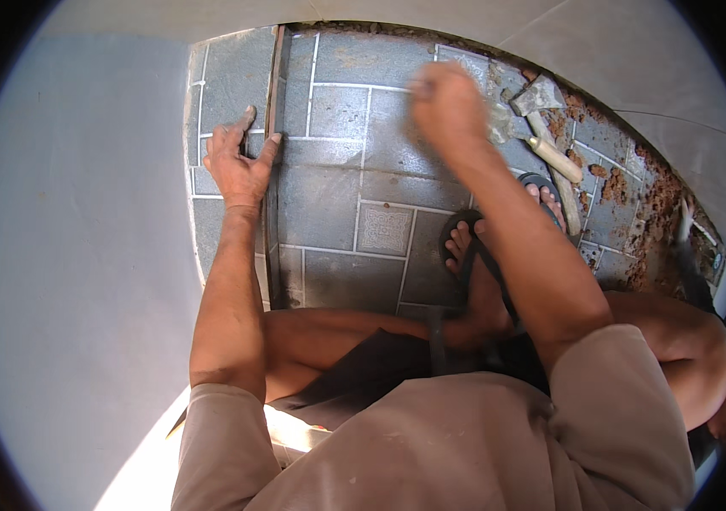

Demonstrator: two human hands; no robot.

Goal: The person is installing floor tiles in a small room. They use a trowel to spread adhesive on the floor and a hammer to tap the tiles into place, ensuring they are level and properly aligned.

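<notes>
My left hand [239, 162] lies over the patterned grey floor tiles [320, 192] with its fingers spread. Its thumb rests against a long, narrow brown strip [273, 213] that runs front to back across the tiles. My right hand [448, 111] is curled closed above the tiles, blurred by motion; whatever may be in it is hidden. Just right of that hand lies a trowel with a pale wooden handle [555, 160]. Beside it is a hammer-like tool with a grey head [538, 95] and a wooden handle, partly under the trowel.
Reddish soil crumbs [661, 200] are scattered along the curved right edge of the tiles. A smooth grey wall [82, 230] rises on the left. My sandalled feet [462, 243] stand on the tiles near the tools. A dark shape with a pale end [686, 217] is at the far right.
</notes>
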